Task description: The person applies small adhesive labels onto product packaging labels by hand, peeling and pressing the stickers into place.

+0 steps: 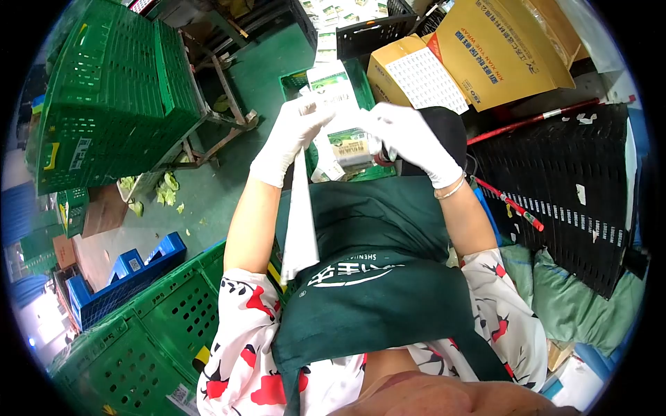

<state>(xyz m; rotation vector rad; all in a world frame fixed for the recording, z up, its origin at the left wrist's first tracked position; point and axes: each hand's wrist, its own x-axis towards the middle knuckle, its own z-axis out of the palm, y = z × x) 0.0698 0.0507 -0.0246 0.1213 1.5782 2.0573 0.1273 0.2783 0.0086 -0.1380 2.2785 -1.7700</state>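
Observation:
A long strip of printed labels [329,82], white with green print, runs down toward my hands. My left hand [298,128], in a white glove, is closed with thumb and fingers pinching the strip's left side. From under this hand a plain white strip [300,225] hangs down over the dark green apron [374,277]. My right hand [406,135], also gloved, is closed at the strip's right edge; its fingertips are slightly blurred. Between and below the hands shows a label with a tan panel [350,151]. Behind them is a green crate [362,78] with more labels.
A black crate [374,33] holding label sheets stands beyond. Cardboard boxes [499,52] lie at upper right, above stacked black crates [562,180]. Green crates [111,104] stand at left, another green crate [159,326] at lower left. Leaf scraps [166,191] litter the floor.

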